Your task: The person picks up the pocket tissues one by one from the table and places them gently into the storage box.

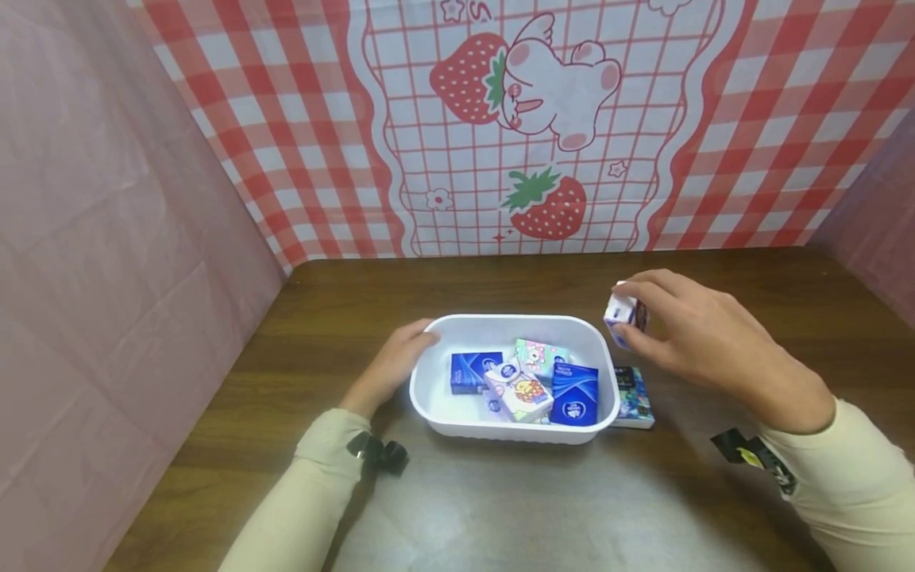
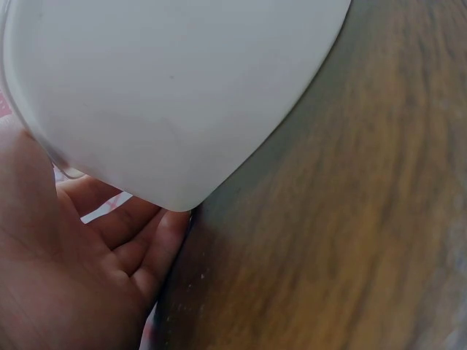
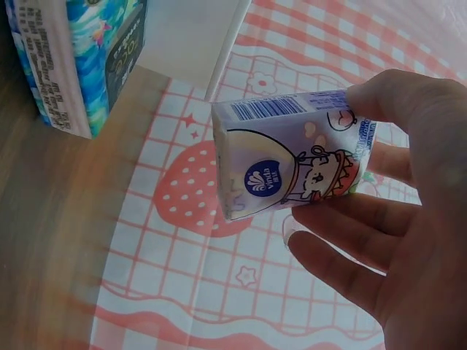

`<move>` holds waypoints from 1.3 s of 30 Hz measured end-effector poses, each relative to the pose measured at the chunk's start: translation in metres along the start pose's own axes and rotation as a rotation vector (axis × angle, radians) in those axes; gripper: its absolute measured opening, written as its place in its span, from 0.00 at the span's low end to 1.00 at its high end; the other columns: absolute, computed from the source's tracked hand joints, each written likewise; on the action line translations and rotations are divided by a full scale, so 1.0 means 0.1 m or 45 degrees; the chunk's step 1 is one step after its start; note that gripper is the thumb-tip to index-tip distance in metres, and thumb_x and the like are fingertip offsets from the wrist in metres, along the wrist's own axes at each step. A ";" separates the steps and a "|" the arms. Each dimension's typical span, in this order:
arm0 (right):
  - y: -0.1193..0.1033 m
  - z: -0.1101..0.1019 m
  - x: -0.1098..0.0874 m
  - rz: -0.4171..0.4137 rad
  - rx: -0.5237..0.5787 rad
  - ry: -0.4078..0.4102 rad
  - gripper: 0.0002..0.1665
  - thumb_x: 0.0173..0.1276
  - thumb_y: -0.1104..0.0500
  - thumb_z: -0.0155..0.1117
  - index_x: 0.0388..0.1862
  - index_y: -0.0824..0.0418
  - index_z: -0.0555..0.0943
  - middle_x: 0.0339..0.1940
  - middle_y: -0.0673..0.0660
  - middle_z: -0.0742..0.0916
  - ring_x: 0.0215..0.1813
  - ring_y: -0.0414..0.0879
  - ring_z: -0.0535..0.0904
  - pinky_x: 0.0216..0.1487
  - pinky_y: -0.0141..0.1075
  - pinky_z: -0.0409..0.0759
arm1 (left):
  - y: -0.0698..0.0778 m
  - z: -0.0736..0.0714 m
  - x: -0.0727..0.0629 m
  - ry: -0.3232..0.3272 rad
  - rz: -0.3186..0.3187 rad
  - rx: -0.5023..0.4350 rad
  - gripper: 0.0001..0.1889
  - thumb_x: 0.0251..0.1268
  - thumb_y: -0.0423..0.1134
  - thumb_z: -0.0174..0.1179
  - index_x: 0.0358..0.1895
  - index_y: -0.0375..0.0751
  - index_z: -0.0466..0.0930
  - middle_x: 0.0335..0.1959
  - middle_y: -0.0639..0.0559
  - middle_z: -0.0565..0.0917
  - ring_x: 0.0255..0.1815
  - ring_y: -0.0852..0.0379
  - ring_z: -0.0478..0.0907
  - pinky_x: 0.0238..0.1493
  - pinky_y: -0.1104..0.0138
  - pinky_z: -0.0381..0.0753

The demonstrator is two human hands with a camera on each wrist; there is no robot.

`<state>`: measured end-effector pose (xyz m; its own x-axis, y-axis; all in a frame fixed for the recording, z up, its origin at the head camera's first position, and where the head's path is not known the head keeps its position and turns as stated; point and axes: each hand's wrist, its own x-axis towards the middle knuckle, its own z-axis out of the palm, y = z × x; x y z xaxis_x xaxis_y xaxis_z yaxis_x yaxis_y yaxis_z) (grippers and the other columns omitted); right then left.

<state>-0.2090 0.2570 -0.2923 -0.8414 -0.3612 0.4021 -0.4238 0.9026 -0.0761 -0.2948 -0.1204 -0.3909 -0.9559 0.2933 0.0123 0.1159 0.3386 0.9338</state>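
A white plastic basin point(image 1: 515, 430) stands on the table with several tissue packs inside, among them a dark blue pack point(image 1: 576, 397) and a white pack with a yellow cartoon point(image 1: 525, 395). My left hand point(image 1: 396, 361) grips its left end, thumb over the rim and fingers along the outer wall point(image 2: 175, 95). Held up past the basin's right end is a small pale purple tissue pack point(image 3: 292, 157) with a cartoon print. My right hand point(image 1: 704, 342) pinches it between thumb and fingers. Beneath that hand, a colourful blue-green box point(image 1: 635, 401) lies against the basin's right side.
Behind the wooden table point(image 1: 443, 508) hangs a red-and-white checked cloth point(image 1: 300, 119) printed with strawberries. A pale pink curtain point(image 1: 107, 238) borders the left side, and another pinkish cloth point(image 1: 868, 199) is at the right.
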 end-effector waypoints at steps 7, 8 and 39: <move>-0.02 -0.01 0.00 -0.093 0.031 0.074 0.35 0.58 0.49 0.77 0.65 0.55 0.79 0.60 0.58 0.82 0.50 0.53 0.83 0.43 0.54 0.85 | 0.00 0.00 0.00 -0.009 -0.007 -0.001 0.19 0.78 0.45 0.49 0.64 0.41 0.78 0.48 0.43 0.84 0.42 0.49 0.84 0.43 0.59 0.84; -0.03 0.00 0.00 -0.106 0.032 0.086 0.36 0.58 0.49 0.78 0.65 0.55 0.79 0.60 0.58 0.82 0.49 0.53 0.83 0.42 0.54 0.85 | 0.00 0.00 0.00 -0.009 -0.006 -0.001 0.19 0.78 0.45 0.49 0.63 0.41 0.78 0.48 0.43 0.84 0.42 0.49 0.84 0.43 0.59 0.84; -0.06 0.09 0.04 -0.448 0.168 0.254 0.33 0.56 0.50 0.76 0.61 0.56 0.81 0.57 0.56 0.83 0.48 0.50 0.85 0.40 0.45 0.86 | -0.02 0.00 0.01 0.000 0.014 -0.008 0.19 0.77 0.43 0.50 0.63 0.40 0.78 0.48 0.43 0.85 0.41 0.50 0.84 0.42 0.60 0.85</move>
<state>-0.2129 0.2478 -0.2984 -0.5621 -0.5776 0.5920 -0.7236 0.6901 -0.0136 -0.2962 -0.1208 -0.3932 -0.9545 0.2973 0.0228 0.1250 0.3295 0.9358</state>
